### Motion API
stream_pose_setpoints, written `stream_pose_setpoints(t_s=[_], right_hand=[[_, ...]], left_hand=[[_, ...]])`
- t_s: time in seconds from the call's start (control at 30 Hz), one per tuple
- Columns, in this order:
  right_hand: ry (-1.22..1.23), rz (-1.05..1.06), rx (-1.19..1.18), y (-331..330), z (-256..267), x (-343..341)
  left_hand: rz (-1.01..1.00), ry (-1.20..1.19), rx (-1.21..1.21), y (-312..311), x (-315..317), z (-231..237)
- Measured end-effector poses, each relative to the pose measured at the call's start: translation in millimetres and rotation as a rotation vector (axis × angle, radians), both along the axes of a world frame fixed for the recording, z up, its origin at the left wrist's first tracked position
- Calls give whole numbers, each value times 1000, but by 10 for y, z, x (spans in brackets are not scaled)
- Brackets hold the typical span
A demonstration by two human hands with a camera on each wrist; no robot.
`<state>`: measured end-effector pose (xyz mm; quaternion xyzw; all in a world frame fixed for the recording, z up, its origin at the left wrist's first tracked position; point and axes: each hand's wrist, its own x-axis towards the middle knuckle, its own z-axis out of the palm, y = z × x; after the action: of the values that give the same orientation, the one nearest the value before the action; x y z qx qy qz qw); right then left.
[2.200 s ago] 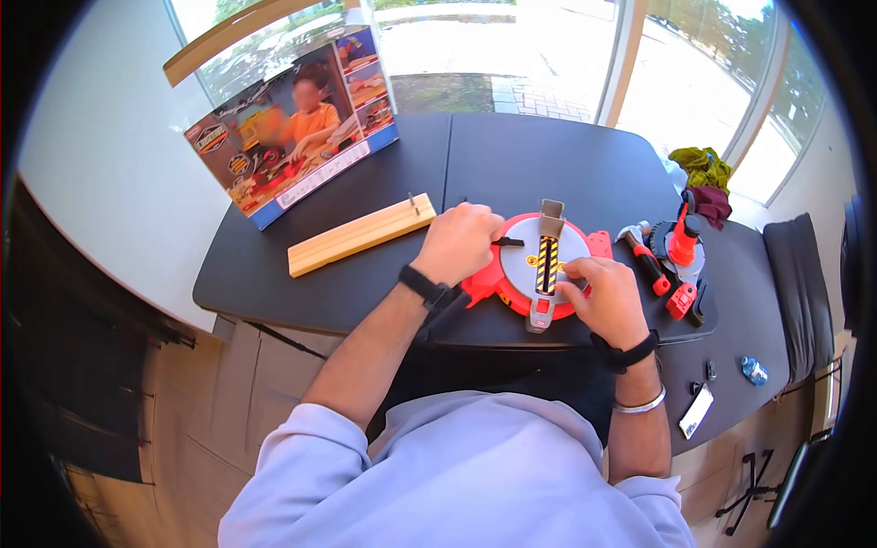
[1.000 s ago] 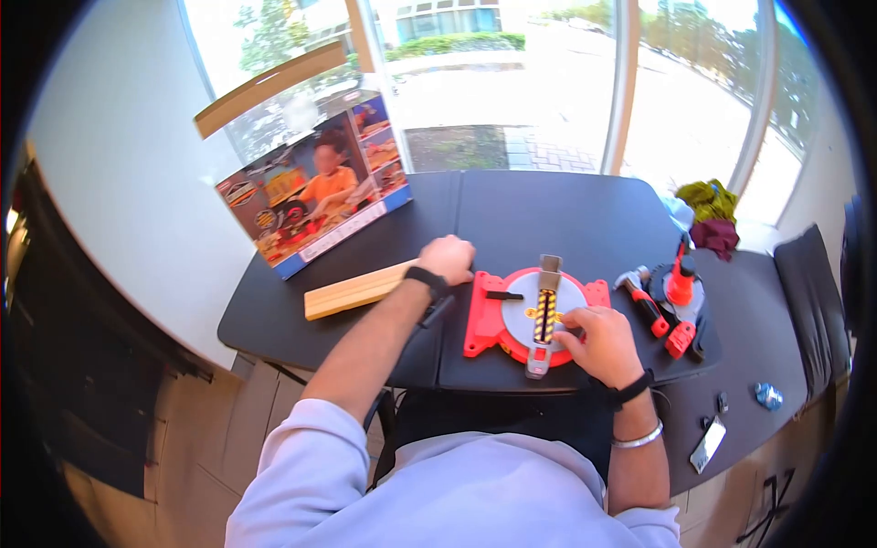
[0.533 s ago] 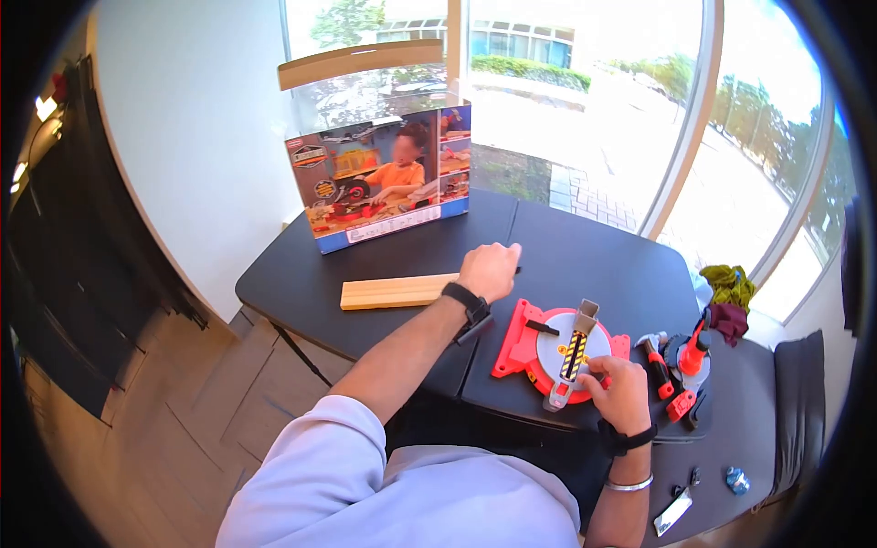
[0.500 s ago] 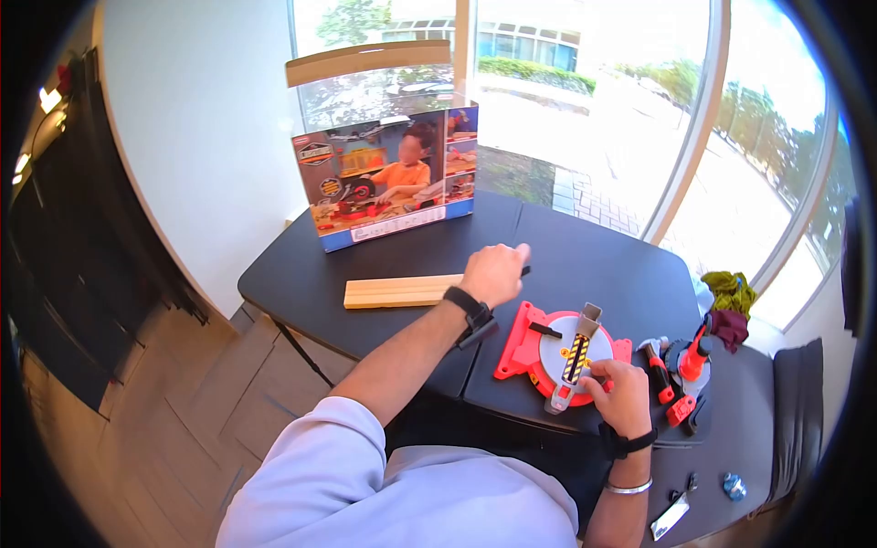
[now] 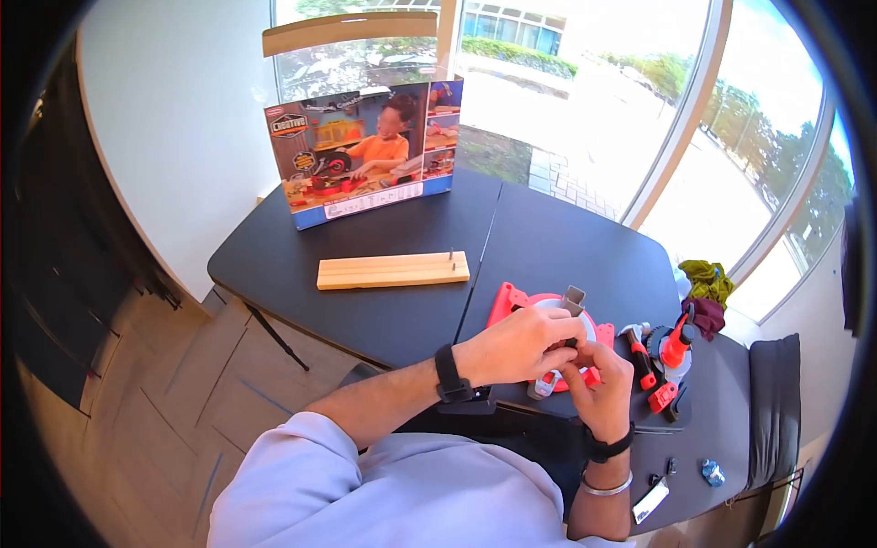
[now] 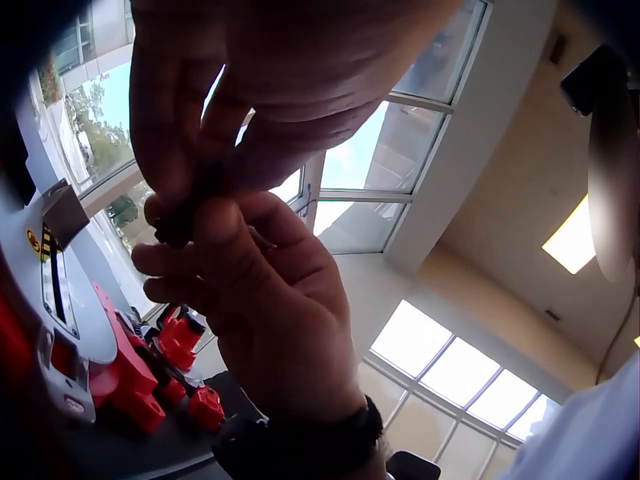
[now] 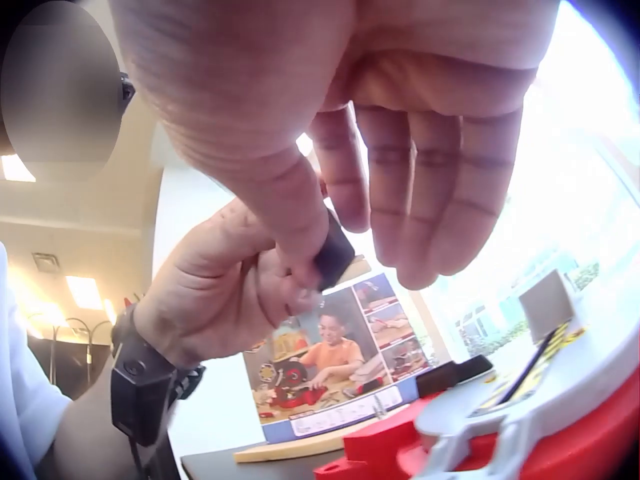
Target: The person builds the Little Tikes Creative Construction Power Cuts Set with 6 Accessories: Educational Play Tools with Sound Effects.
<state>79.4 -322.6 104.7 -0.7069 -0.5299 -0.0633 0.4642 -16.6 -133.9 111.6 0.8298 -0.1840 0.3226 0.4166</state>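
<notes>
My left hand [image 5: 525, 347] and right hand [image 5: 605, 388] meet fingertip to fingertip over the red and grey toy saw base [image 5: 507, 300]. Between them, both hands pinch a small black block-like piece [image 7: 335, 250], mostly covered by fingers; it also shows dark among the fingertips in the left wrist view. The thumb of my right hand lies against it while several of that hand's fingers extend straight in the right wrist view. Another black piece [image 7: 455, 374] sits on the base beside the yellow-and-black striped slot [image 7: 525, 372]. The hands hide much of the round plate in the head view.
A wooden board [image 5: 393, 271] with two metal pegs lies left on the black table [image 5: 402, 324]. Behind it stands a picture box [image 5: 365, 151]. Right of the base are a toy hammer [image 5: 639, 356] and red toy saw [image 5: 676, 347]. A phone [image 5: 651, 501] and bottle [image 5: 713, 472] lie lower right.
My left hand has moved from near the wooden board's end, right and toward me, to meet the right hand over the base. The board's pegs are uncovered. The head view has shifted.
</notes>
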Motion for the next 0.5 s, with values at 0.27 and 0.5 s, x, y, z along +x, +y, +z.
stream_pose_setpoints(t_s=[0.27,0.5], right_hand=[[95,-11,22,-76,-5,-30],[136,-31,9,-137,46,9]], left_hand=[[-41,8,-24,49,-42,94],[-12,2,69,119,-17,90]])
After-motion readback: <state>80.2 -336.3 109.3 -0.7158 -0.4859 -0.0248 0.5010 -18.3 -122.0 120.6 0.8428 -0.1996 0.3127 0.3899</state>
